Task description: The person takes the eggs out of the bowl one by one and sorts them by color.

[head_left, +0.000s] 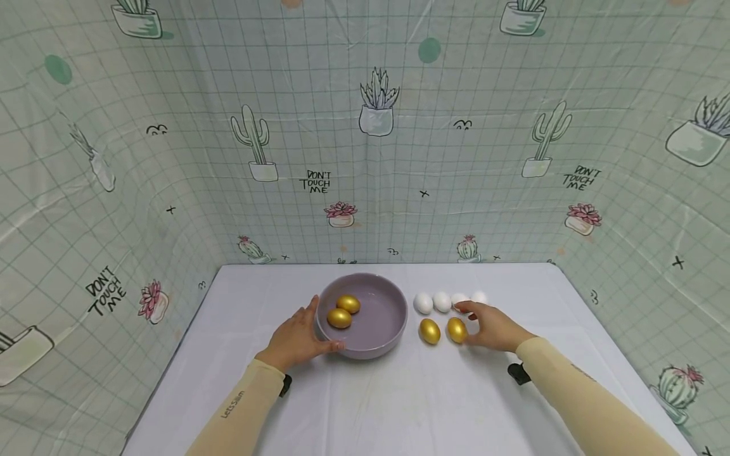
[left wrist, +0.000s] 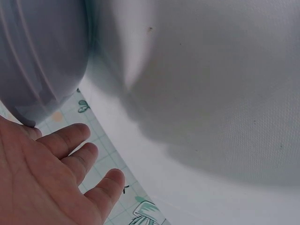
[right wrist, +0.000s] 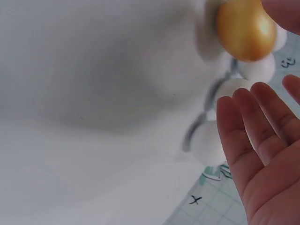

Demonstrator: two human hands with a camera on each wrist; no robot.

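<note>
My left hand [head_left: 295, 337] rests at the left side of a mauve bowl [head_left: 379, 313], its thumb and index finger spread along the rim. Its other fingers extend loosely beside the bowl wall in the left wrist view. Inside the bowl lie two golden eggs, one [head_left: 339, 318] nearer me and one [head_left: 348, 304] just behind. My right hand [head_left: 495, 326] reaches over a golden egg [head_left: 457, 330], thumb close to its right side and fingers extended above. Another golden egg [head_left: 429, 331] sits to its left. In the right wrist view, the fingers look straight and relaxed.
Behind the golden eggs, several white eggs [head_left: 423, 303] stand in a row, the right ones partly covered by my fingers. Everything is on a white-covered table [head_left: 365, 411]. A patterned cloth [head_left: 422, 145] hangs behind and at both sides.
</note>
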